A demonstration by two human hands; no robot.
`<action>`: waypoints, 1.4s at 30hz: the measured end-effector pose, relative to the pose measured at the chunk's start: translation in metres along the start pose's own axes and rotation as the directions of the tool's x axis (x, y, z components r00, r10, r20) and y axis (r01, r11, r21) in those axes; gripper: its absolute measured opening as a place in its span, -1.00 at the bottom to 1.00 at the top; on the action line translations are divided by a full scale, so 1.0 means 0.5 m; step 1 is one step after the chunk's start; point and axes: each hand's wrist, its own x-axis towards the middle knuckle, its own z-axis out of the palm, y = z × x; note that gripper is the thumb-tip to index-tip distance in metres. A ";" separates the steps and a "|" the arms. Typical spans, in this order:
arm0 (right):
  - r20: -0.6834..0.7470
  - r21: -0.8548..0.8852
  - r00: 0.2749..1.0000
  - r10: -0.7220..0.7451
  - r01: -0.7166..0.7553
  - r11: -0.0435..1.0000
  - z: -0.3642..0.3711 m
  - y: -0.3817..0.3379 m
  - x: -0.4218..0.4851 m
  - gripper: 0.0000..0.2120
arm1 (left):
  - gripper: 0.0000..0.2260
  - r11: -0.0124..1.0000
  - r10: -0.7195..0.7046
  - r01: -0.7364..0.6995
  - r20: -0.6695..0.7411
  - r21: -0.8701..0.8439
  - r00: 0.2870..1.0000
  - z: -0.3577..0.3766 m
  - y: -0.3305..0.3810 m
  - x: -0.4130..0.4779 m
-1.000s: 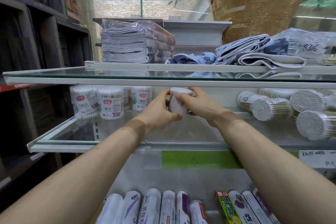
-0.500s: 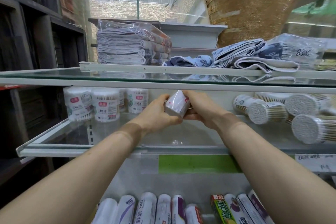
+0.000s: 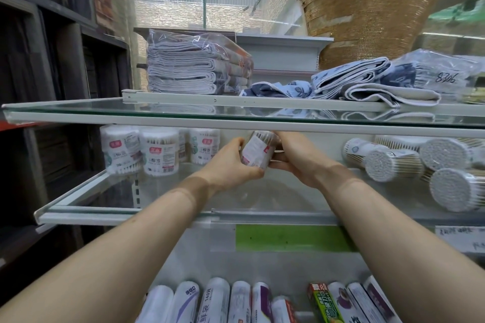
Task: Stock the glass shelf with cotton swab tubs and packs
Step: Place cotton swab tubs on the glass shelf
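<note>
Tub [image 3: 258, 151] hangs tilted above the middle of the shelf [image 3: 105, 215], gripped between left hand [image 3: 229, 166] and right hand [image 3: 298, 160]. Best to right it, then set it down beside the standing tubs [image 3: 160, 156], label forward.

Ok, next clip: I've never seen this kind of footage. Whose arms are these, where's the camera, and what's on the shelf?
No robot here: a person wears a camera on the head, looking forward and down, so both bare arms are theirs. The left hand and right hand grip one tilted tub above the glass shelf. Upright tubs stand at its left; packs lie sideways at its right. Folded cloths sit on the shelf above, rolls below.
</note>
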 end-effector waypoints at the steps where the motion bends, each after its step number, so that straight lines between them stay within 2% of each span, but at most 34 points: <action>1: -0.007 -0.003 1.000 -0.006 0.006 1.000 0.000 0.000 0.000 -0.65 | -0.53 1.000 -0.010 0.010 0.003 0.016 1.000 -0.001 0.000 0.000; 7: -0.037 -0.045 0.999 -0.011 0.009 0.999 -0.003 0.000 0.000 -0.69 | -0.63 0.999 -0.027 0.028 0.045 -0.021 0.999 -0.002 0.004 0.001; 15: -0.054 -0.080 0.998 -0.015 0.011 0.997 -0.005 -0.004 -0.005 -0.69 | -0.57 0.998 -0.037 0.039 0.040 -0.042 0.999 -0.001 -0.002 0.003; 21: -0.116 -0.124 0.993 -0.030 0.015 0.992 -0.010 -0.002 -0.008 -0.81 | -0.30 0.989 -0.015 0.007 -0.052 -0.146 0.999 0.000 0.001 -0.001; 25: -0.141 -0.142 0.990 -0.003 -0.017 0.990 -0.012 -0.003 -0.007 -0.83 | -0.57 0.976 -0.006 -0.038 -0.202 -0.212 0.979 0.000 0.003 0.003; 27: -0.120 -0.171 0.993 -0.015 -0.006 0.985 -0.010 -0.002 -0.006 -0.87 | -0.63 0.965 -0.011 -0.053 -0.243 -0.256 0.970 -0.001 0.005 0.007; 28: -0.102 -0.214 0.994 -0.031 0.009 0.977 -0.008 -0.001 -0.009 -0.86 | -0.68 0.959 -0.004 -0.070 -0.257 -0.276 0.966 -0.002 0.007 0.007; 29: -0.078 -0.284 0.995 -0.055 0.030 0.958 -0.007 0.005 -0.008 -0.76 | -0.75 0.953 0.007 -0.088 -0.268 -0.290 0.963 -0.004 0.010 0.006; 30: -0.049 -0.350 0.996 -0.081 0.058 0.935 -0.003 0.007 -0.009 -0.66 | -0.81 0.950 0.016 -0.098 -0.270 -0.296 0.963 -0.005 0.012 0.005; 32: 0.019 -0.415 0.989 -0.145 0.140 0.899 0.001 0.012 -0.011 -0.66 | -0.84 0.949 0.034 -0.112 -0.258 -0.295 0.965 -0.006 0.012 0.003; 36: 0.101 -0.384 0.984 -0.148 0.176 0.907 0.002 0.014 -0.013 -0.70 | -0.78 0.954 0.042 -0.106 -0.225 -0.281 0.973 -0.009 0.002 0.007; 42: 0.124 -0.371 0.978 -0.169 0.203 0.906 0.004 0.017 -0.008 -0.72 | -0.61 0.980 0.025 -0.037 -0.064 -0.195 0.998 -0.009 -0.006 0.002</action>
